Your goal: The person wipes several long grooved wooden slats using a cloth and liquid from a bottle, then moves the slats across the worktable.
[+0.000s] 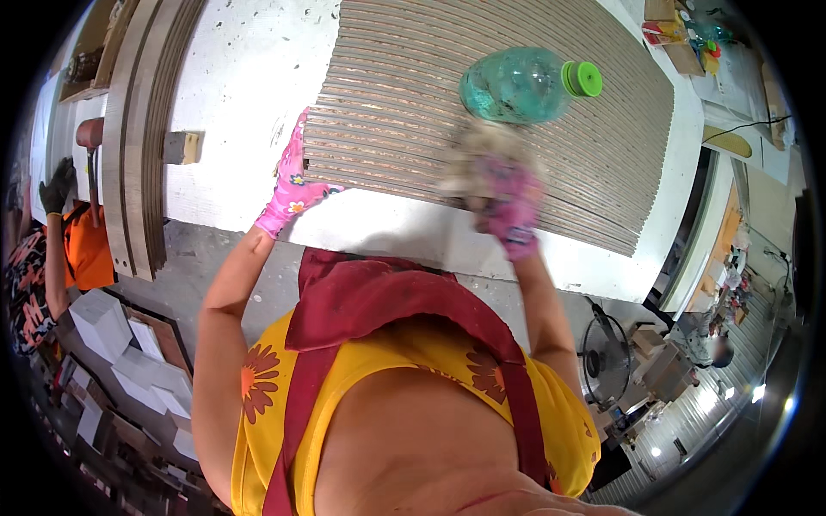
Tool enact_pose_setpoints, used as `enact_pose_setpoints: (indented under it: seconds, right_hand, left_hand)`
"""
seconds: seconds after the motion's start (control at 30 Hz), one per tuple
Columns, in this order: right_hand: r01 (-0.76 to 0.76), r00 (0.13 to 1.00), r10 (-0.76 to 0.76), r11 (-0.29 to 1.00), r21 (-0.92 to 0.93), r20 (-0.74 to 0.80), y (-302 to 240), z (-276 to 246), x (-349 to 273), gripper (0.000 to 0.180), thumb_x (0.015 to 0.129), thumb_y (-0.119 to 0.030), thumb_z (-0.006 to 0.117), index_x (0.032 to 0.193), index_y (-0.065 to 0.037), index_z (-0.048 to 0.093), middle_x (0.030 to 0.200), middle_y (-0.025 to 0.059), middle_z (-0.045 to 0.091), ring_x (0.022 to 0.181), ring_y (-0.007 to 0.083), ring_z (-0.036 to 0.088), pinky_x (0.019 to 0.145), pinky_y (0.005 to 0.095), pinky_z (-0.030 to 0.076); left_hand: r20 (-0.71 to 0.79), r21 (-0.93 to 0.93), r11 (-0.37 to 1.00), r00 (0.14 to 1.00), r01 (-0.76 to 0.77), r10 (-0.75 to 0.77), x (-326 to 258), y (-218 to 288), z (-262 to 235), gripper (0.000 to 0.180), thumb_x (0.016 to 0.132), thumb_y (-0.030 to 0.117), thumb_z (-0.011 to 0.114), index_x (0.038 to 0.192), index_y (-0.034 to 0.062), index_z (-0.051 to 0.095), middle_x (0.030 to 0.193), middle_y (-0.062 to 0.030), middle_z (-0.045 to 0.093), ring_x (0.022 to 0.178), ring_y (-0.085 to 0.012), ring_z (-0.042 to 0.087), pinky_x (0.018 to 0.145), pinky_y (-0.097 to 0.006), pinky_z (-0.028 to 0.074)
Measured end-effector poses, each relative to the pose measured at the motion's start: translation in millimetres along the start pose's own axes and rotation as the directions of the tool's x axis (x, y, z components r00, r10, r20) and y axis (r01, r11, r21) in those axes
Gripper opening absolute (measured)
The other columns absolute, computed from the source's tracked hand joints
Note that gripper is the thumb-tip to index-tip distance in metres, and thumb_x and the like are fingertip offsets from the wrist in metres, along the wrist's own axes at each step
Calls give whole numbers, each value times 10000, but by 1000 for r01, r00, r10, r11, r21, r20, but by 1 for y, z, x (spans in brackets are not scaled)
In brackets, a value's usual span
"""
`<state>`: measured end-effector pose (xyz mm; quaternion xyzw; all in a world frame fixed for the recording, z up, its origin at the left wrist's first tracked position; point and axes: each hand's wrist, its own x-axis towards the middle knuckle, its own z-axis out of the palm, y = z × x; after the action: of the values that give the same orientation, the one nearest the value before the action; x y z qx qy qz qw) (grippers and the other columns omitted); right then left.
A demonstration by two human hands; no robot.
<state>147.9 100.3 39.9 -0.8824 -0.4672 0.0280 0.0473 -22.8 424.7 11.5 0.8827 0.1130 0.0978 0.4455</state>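
Observation:
Long thin grey-brown strips point(387, 86) lie side by side, edges up, on a white table. My left hand point(297, 185), in a pink flowered glove, rests against their near left corner. Its fingers stretch along the strip ends and the thumb reaches along the front edge. In my right hand point(509, 202), gloved alike and blurred by motion, is a bunched pale rag point(482, 159), pressed on the strips. Just beyond the rag a translucent green bottle point(514, 86) with a bright green cap lies on its side across the strips.
Long boards point(142, 129) stand stacked at the left, beside a small wooden block point(181, 148) and a red-headed mallet point(89, 133). Further left is another person's dark-gloved hand point(58, 185). A black fan point(607, 357) stands on the floor at the lower right.

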Motion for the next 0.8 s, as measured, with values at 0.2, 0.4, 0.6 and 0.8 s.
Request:
enact_pose_setpoints:
  seconds: [0.2, 0.4, 0.6, 0.8]
  right_hand:
    - [-763, 464, 857, 515, 390, -224, 198, -35, -98, 322, 861, -288, 505, 1022, -25, 598, 832, 122, 626, 745, 262, 596, 661, 404, 464]
    - [-555, 787, 514, 831, -27, -341, 100, -28, 51, 358, 812, -234, 510, 1118, -64, 583, 1083, 194, 564, 1033, 354, 518, 883, 447, 414]
    - [-499, 825, 473, 866, -8, -310, 167, 9, 50, 317, 788, -157, 517, 1094, -113, 587, 1060, 110, 592, 971, 280, 558, 832, 416, 449]
    - [-921, 358, 858, 389, 8, -369, 332, -42, -69, 345, 889, -363, 422, 1016, -107, 616, 765, 87, 639, 691, 212, 619, 634, 372, 498]
  left_hand:
    - [37, -246, 969, 999, 9, 0, 10, 32, -22, 1339, 466, 623, 768, 1418, 11, 52, 1449, -204, 160, 1325, -330, 240, 1091, -438, 230]
    - [-62, -278, 894, 935, -352, 349, 119, 126, -2, 1336, 447, 726, 676, 1416, 9, 99, 1451, -180, 195, 1351, -305, 186, 1108, -442, 145]
    - [43, -288, 894, 928, -342, 369, 185, 197, 35, 910, 652, 444, 752, 1324, 0, 328, 1231, -128, 501, 1123, -238, 487, 966, -340, 373]
    - [-43, -322, 916, 971, -238, 237, 192, 172, 55, 498, 729, 222, 677, 1134, 2, 488, 1045, -82, 564, 917, -177, 537, 806, -304, 421]
